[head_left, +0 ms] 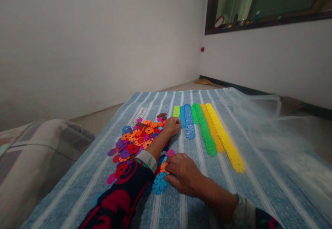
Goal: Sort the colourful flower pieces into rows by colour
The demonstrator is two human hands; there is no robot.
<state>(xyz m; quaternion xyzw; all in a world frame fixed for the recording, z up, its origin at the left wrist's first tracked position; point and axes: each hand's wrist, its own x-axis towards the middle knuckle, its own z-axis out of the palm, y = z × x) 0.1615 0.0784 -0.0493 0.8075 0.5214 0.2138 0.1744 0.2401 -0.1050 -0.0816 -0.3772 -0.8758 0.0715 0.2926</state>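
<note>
Notched plastic discs in mixed colours form a loose pile (138, 137) on the striped cloth. My left hand (172, 126) reaches over its right side, fingers pinched together beside the short light blue row (183, 114); what they hold, if anything, is hidden. At the near end of the pile, my right hand (183, 173) has its fingers bent, with an orange notched disc (164, 167) between finger and thumb. A blue notched disc (160, 183) lies just below that thumb. Overlapping discs make a darker blue row (190, 121), a green row (206, 132) and a yellow row (225, 137).
A lime row (176, 111) and an orange row (212, 128) lie among the others. Clear plastic containers (264, 108) stand at the right of the blue striped cloth (166, 99). Grey fabric (44, 156) bulges at the left. White walls (103, 42) rise behind.
</note>
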